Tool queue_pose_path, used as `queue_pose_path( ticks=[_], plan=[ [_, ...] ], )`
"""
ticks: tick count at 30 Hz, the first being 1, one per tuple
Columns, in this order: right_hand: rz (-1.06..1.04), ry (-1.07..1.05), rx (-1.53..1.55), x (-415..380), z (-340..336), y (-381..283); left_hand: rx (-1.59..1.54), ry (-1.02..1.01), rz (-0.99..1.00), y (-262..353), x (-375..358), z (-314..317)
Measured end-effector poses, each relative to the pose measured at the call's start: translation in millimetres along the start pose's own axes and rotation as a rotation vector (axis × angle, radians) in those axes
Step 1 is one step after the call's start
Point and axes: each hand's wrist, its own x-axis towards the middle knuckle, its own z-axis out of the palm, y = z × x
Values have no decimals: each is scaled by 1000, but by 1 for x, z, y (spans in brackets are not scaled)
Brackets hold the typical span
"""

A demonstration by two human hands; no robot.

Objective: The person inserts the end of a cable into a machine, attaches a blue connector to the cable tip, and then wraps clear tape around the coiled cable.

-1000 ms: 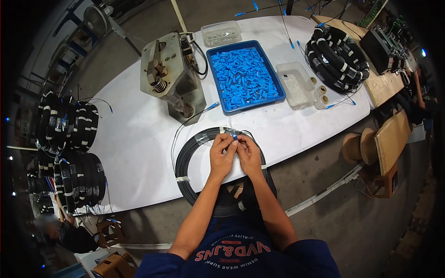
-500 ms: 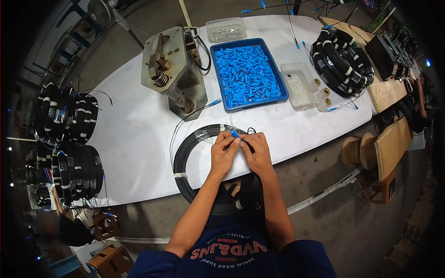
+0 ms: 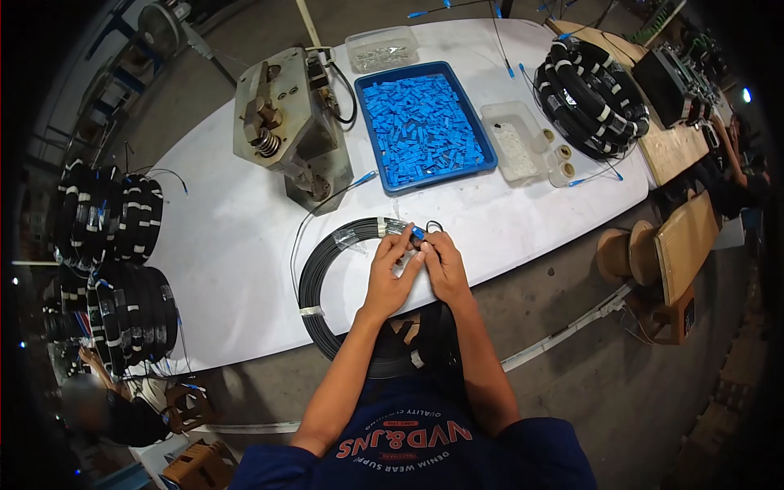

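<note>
A coil of black cable (image 3: 320, 278) lies on the white table (image 3: 237, 245) near its front edge, taped in places. Both my hands meet over the coil's far right side. My left hand (image 3: 387, 278) and my right hand (image 3: 445, 265) pinch a small blue connector (image 3: 417, 234) on the cable's end between their fingertips. A thin cable runs from the coil toward the metal press (image 3: 282, 122).
A blue tray (image 3: 425, 122) full of blue connectors sits behind the coil. Clear plastic boxes (image 3: 516, 140) and tape rolls (image 3: 563, 162) lie to its right. Stacked black cable coils stand at the right rear (image 3: 590, 94) and left (image 3: 110, 220). Wooden stools (image 3: 653, 253) flank the table.
My hands stay on the blue connector, with the fingers shifting slightly around it. The view has tilted a little; nothing on the table has moved.
</note>
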Motion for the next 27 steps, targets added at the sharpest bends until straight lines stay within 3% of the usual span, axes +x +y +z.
queue_pose_path(
  ticks=[2,8,14,27],
  plan=[
    [-81,8,-43,2,2,-4,-32,-4,4,-3,-2,-5],
    [-10,-43,-51,1,1,-9,-247,78,8,15,7,-16],
    [55,-20,288,-7,14,-16,-77,12,67,36,18,-22],
    [57,60,175,-14,14,-4,4,107,93,29,20,-6]
  ],
)
